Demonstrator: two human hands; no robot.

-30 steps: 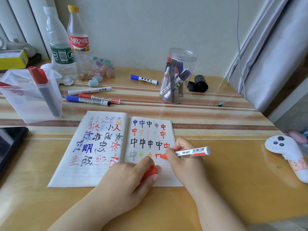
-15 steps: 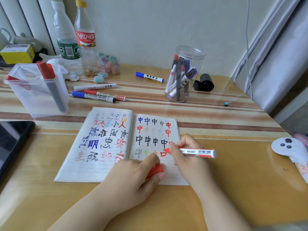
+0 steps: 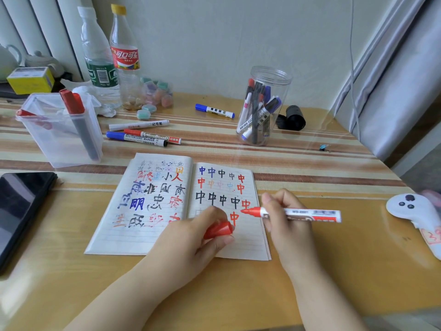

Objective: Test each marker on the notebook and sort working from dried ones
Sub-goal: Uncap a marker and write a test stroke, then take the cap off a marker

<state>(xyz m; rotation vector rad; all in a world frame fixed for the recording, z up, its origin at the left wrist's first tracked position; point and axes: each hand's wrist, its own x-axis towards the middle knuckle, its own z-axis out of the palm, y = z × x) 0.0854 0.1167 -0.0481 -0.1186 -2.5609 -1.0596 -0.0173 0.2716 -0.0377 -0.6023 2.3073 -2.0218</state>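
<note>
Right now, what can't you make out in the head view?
- Notebook bottom row: the left hand covers several characters.
- Red cap: mostly wrapped by the left fingers.
- Marker label: blurred, unreadable; the right hand hides part of the barrel.
- Jar: the markers overlap, count unclear.
- Tablet: cut off by the left edge.

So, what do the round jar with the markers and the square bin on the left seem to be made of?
Round jar: probably clear hard plastic with a glossy finish; the markers show sharply through its wall, though glass is possible. Square bin: likely translucent plastic with a slightly frosted look; the red-capped marker inside appears hazy through it.
</note>
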